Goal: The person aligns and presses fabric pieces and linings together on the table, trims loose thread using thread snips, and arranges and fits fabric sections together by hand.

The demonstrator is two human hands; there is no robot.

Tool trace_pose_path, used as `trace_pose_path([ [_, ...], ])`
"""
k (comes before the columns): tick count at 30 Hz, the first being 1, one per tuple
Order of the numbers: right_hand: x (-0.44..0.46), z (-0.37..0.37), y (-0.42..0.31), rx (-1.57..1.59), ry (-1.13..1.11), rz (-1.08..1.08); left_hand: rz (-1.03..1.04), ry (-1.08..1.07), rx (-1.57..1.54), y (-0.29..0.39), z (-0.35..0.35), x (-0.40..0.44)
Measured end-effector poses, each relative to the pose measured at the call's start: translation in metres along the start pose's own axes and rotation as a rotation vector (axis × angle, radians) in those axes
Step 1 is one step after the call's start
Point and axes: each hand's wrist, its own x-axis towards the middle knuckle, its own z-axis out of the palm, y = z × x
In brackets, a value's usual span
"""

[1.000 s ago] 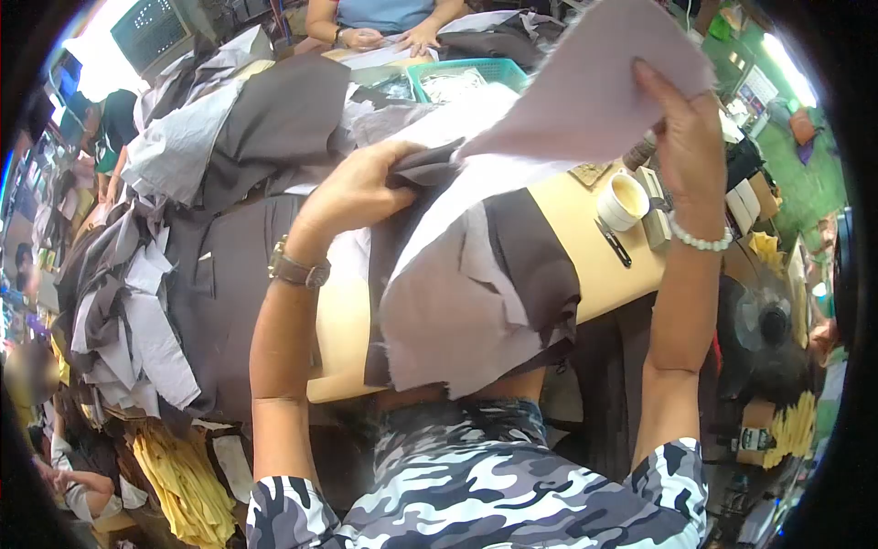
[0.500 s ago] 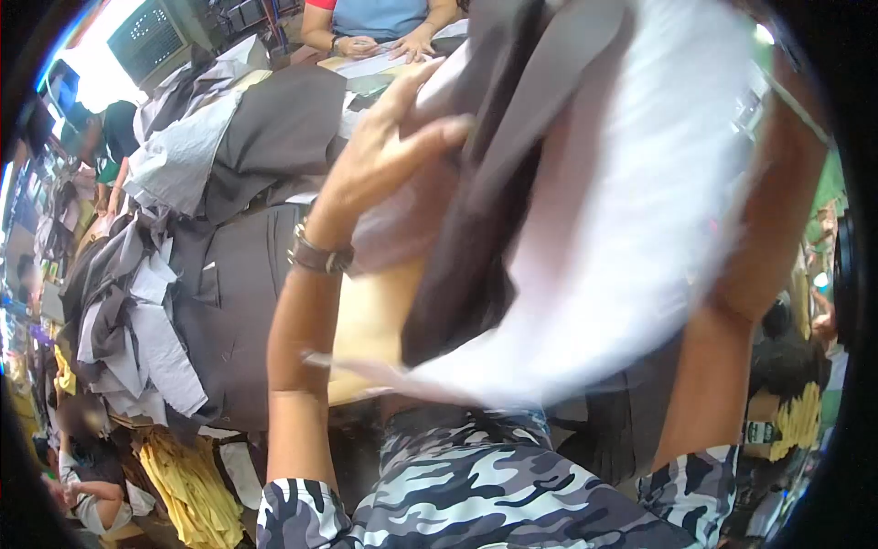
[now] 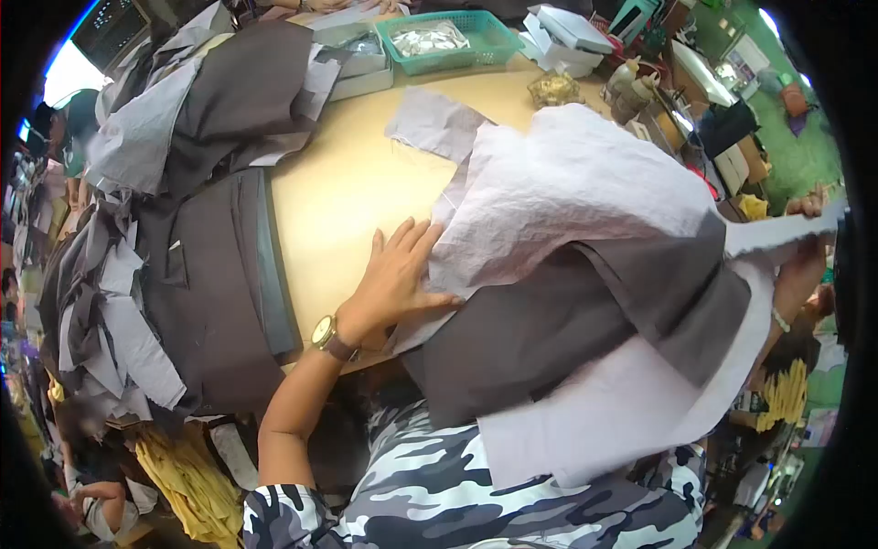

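A large piece of cloth, pale lilac-white [image 3: 576, 192] on one face and dark brown [image 3: 540, 320] on the other, lies folded over itself across the table's near right part. My left hand [image 3: 389, 284], with a wristwatch, rests at its left edge, fingers spread and stretched out. At the far right my right hand [image 3: 803, 247] is closed on a raised pale end of the cloth, partly hidden behind it. A small grey-lilac cloth piece [image 3: 437, 123] lies beyond the big one. The near edge of the cloth hangs over my camouflage shirt.
To the left are a stack of dark cut cloth [image 3: 210, 284] and a heap of cloth pieces [image 3: 229, 101]. A teal basket [image 3: 503, 37], a pale box [image 3: 366, 82] and bottles [image 3: 626, 91] stand at the back. Yellow cloth [image 3: 187, 476] hangs lower left.
The cloth has come down from in front of me onto the table, uncovering the yellow surface. My left hand has lowered onto its edge; my right hand shows at far right. The view has shifted.
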Motion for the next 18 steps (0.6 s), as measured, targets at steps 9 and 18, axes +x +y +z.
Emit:
trace_pose_path([
  [9, -0.042, -0.003, -0.016, 0.006, 0.056, 0.025, -0.019, 0.376, -0.021, 0.000, -0.038, 0.044],
  [18, -0.035, -0.026, -0.068, -0.217, 0.100, -0.100, 0.217, -0.170, 0.066, -0.065, -0.111, 0.189],
])
